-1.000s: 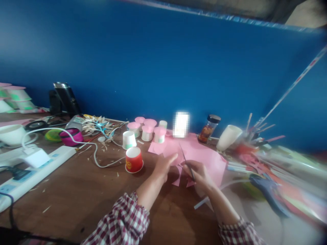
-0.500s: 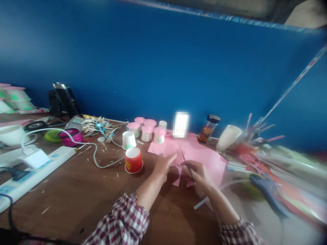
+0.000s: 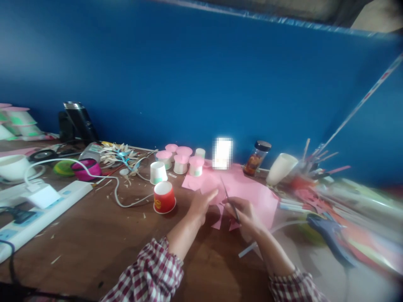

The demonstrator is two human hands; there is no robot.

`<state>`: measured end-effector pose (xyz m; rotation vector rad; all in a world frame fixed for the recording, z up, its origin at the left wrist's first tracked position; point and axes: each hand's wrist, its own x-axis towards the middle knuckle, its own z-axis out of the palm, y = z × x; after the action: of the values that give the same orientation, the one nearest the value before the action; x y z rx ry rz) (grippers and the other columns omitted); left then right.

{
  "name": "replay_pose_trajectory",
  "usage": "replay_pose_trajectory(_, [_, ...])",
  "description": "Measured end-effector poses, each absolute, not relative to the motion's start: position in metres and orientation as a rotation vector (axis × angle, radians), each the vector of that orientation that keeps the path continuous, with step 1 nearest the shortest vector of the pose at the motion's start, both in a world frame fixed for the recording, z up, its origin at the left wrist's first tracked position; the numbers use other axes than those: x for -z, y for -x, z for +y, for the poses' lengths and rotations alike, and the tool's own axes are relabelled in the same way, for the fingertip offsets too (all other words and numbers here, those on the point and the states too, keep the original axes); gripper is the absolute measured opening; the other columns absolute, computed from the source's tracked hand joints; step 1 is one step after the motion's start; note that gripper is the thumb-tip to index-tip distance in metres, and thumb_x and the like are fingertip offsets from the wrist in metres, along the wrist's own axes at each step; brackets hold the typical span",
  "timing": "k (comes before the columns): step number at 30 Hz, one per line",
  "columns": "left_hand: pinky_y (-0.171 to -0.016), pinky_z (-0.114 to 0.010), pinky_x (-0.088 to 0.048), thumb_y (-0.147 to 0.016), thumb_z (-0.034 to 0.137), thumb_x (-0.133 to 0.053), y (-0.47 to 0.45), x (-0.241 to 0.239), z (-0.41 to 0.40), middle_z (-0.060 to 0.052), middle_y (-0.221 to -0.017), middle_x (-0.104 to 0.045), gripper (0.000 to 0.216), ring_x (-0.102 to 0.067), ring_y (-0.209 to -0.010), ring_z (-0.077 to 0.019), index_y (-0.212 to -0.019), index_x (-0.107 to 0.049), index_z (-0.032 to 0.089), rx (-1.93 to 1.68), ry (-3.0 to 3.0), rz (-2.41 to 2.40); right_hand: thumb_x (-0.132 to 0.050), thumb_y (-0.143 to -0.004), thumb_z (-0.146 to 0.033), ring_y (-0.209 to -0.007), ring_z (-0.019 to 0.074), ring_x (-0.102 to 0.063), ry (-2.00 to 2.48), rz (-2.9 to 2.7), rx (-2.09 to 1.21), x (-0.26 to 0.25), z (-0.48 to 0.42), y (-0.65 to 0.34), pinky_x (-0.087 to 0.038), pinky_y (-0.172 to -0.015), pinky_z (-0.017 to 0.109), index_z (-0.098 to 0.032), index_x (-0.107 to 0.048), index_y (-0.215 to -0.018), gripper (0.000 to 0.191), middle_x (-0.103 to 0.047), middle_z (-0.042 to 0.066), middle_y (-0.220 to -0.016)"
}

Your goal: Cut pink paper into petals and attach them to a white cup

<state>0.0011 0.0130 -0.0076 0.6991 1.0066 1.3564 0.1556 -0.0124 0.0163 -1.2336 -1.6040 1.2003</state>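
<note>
My right hand (image 3: 244, 214) is closed around a pair of scissors (image 3: 229, 198) whose blades point up and away over a pink paper sheet (image 3: 252, 191). My left hand (image 3: 201, 203) rests on the left edge of that pink paper, fingers pressed together on it, pinching it. Small pink offcuts (image 3: 220, 222) lie between my two hands. An upside-down red paper cup (image 3: 164, 197) stands just left of my left hand on the brown table (image 3: 94, 235).
Behind the paper stand several white cups with pink tops (image 3: 181, 159), a glass jar (image 3: 256, 158) and a tilted white cup (image 3: 281, 167). A white power strip (image 3: 37, 205) with a cable lies at the left, a blue glue gun (image 3: 330, 235) at the right among blurred craft clutter.
</note>
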Motion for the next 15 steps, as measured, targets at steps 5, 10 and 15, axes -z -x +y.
replay_pose_trajectory(5, [-0.069,-0.036,-0.052,-0.060,0.038,-0.080,-0.0012,0.0077,0.0127,-0.014,-0.093,-0.071,0.047,-0.068,-0.082,-0.0267,-0.096,-0.068,0.010,-1.356,-0.685,1.006,-0.069,-0.070,-0.055,-0.045,0.0116,-0.048,1.244,-1.587,-1.204,-0.0186,-0.0125,-0.1542,-0.037,-0.040,0.021,-0.011,-0.068,-0.088,0.047,-0.052,-0.002,-0.051])
replay_pose_trajectory(10, [-0.068,-0.034,-0.052,-0.056,0.036,-0.083,-0.0012,0.0086,0.0135,-0.011,-0.083,-0.072,0.048,-0.068,-0.078,-0.0255,-0.094,-0.068,0.011,-1.383,-0.654,1.009,-0.068,-0.072,-0.052,-0.043,0.0107,-0.047,1.224,-1.595,-1.213,-0.0179,-0.0122,-0.1551,-0.036,-0.040,0.021,-0.011,-0.068,-0.088,0.045,-0.052,-0.002,-0.050])
replay_pose_trajectory(15, [-0.068,-0.034,-0.052,-0.055,0.036,-0.083,-0.0009,0.0077,0.0136,-0.010,-0.082,-0.072,0.048,-0.067,-0.077,-0.0248,-0.093,-0.067,0.011,-1.382,-0.629,1.019,-0.068,-0.071,-0.053,-0.043,0.0109,-0.048,1.244,-1.596,-1.211,-0.0190,-0.0117,-0.1549,-0.037,-0.040,0.021,-0.011,-0.068,-0.087,0.045,-0.053,-0.002,-0.050])
